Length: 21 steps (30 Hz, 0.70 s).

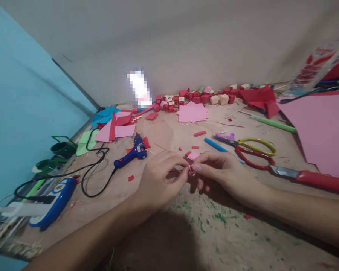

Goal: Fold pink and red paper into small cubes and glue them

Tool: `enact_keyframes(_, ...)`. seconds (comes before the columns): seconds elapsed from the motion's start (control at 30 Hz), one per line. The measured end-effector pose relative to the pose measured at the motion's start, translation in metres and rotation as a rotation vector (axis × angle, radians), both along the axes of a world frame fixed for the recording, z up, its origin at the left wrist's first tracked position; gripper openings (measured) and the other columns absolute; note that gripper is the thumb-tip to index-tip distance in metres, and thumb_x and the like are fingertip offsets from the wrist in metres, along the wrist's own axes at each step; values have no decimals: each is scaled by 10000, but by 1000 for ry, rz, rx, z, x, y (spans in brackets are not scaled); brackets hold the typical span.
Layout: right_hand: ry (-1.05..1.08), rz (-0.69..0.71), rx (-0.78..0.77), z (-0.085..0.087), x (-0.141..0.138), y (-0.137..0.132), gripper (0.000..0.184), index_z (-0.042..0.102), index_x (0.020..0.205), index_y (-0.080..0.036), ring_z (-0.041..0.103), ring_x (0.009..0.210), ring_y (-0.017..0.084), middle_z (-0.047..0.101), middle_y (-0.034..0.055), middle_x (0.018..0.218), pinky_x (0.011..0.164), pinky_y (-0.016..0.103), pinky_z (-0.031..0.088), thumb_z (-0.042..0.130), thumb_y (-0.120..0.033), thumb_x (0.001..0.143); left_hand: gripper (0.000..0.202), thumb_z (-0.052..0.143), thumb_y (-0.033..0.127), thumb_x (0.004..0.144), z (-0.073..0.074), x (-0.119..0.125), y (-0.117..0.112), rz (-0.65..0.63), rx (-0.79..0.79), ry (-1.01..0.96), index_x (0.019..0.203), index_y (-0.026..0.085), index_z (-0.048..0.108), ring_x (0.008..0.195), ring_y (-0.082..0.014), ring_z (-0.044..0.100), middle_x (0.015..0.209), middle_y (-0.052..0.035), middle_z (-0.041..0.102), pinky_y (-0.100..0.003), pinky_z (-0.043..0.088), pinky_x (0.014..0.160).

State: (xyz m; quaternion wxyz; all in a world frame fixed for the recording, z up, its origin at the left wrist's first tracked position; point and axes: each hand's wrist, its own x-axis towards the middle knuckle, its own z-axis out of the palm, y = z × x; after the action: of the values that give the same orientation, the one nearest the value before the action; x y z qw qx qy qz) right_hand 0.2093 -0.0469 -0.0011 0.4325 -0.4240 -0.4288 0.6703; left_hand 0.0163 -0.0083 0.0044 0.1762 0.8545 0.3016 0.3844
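Left hand (161, 177) and right hand (224, 174) meet fingertip to fingertip. Both pinch a tiny red-and-pink paper piece (191, 169) just above the middle of the surface (214, 233). The fingertips cover most of the piece, so I cannot tell its long axis or heading. A small pink square (193, 155) lies just beyond, with a blue pen (218, 146) and scissors (252, 151) to its right. A blue glue gun (131, 153) lies to the left.

We face a pale grey wall (186, 45), a blue wall (22, 94) on our left, a worn plywood table (169, 131) flecked with green
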Motion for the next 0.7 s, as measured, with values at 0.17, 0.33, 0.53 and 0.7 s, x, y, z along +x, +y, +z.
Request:
enact_keyframes(0.17, -10, -16, -9, 3, 1, 1, 327, 714, 813, -148, 632, 535, 102, 696, 7, 610, 527, 208, 483, 857, -441, 786, 102, 621, 135, 931, -2, 1, 0, -24, 28, 9, 867, 175, 689, 811, -195, 672, 846, -66, 749, -344, 525, 766)
enact_keyframes(0.33, 12, -62, -55, 6, 0, 1, 306, 701, 783, -160, 613, 513, 94, 679, -15, 598, 495, 203, 473, 893, -395, 742, 101, 619, 128, 935, -2, 1, -1, -30, 29, 8, 879, 167, 694, 814, -195, 666, 850, -71, 746, -342, 523, 769)
enact_keyframes(0.53, 5, -59, -47, 7, 0, 0, 315, 690, 792, -157, 626, 533, 97, 702, 2, 643, 508, 206, 491, 888, -398, 747, 99, 618, 128, 936, -1, 1, -1, -28, 30, 19, 880, 167, 691, 818, -195, 668, 858, -74, 748, -340, 526, 772)
enact_keyframes(0.7, -8, -58, -27, 6, -1, 0, 311, 688, 806, -159, 624, 536, 100, 694, 3, 652, 509, 213, 492, 864, -413, 773, 99, 616, 130, 936, 0, 1, -1, -34, 34, 13, 882, 172, 687, 822, -195, 676, 855, -68, 748, -335, 531, 768)
